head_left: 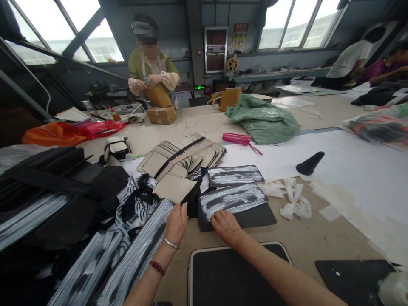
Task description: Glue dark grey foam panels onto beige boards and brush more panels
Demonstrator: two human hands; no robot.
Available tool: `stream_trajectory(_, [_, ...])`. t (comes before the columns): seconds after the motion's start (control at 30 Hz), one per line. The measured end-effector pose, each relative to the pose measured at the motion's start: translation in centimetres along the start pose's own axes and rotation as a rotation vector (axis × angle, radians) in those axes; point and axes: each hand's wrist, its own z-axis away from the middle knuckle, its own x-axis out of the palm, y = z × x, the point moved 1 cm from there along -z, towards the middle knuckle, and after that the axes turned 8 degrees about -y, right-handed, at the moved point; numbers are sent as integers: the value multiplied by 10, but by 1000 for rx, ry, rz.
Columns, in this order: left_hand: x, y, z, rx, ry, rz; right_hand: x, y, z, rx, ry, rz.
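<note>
We see flat black rectangular panels (234, 199) with a rough, streaky white coating over a matt face. The beige, round-cornered, leather-like sheets (161, 156) look smooth and dull. Our polished silver metal bracelet (171, 244) shines. We make out crinkled, softly glossy plastic in the bulky green sack (264, 123) and smooth, shiny plastic in the pink cylindrical bottle (235, 138). The brown rectangular cardboard box (161, 116) looks matt; the creased orange plastic bag (52, 134) is glossy. The thin white crumpled strips (296, 202) look papery and dull.
</note>
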Motion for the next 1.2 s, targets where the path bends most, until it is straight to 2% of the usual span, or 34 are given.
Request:
stream_trajectory(0.1, [1,-2,3,-11,6,4,-3,0,0,30,40,-6])
stream_trajectory(0.2, [2,-3,7,12,28,23,-16,10,4,145,107,-6])
stream_trajectory(0.27, [5,-4,11,45,56,46,-33,24,10,302,218,-34])
stream_trajectory(0.37, [12,-8,18,143,55,39,-66,50,21,496,467,-139])
stream_trajectory(0.43, [17,-8,22,209,-25,-7,-91,64,29,496,600,-184])
stream_trajectory(0.5, [19,-4,26,233,-151,-66,-116,72,40,445,672,-205])
stream_trajectory(0.57, [18,7,30,220,-240,-92,-141,74,54,393,704,-258])
stream_trajectory(0.63, [15,26,37,188,-253,-33,-165,69,70,343,719,-333])
stream_trajectory(0.7, [15,49,47,89,-268,157,-190,59,87,315,729,-411])
stream_trajectory(0.73, [16,61,53,-8,-293,307,-202,52,96,311,731,-459])
stream_trajectory(0.8, [24,85,67,-273,-344,675,-225,39,115,313,726,-577])
stream_trajectory(0.87, [32,107,84,-539,-346,1018,-246,26,134,331,736,-690])
stream_trajectory(0.93, [36,128,100,-710,-319,1246,-262,16,152,381,781,-769])
stream_trajectory(1.0, [33,145,115,-760,-303,1401,-272,10,170,448,837,-835])
stream_trajectory(1.1, [20,164,132,-678,-256,1569,-275,9,195,507,907,-968])
stream_trajectory(1.2, [5,171,146,-608,-188,1599,-270,10,217,529,951,-1076])
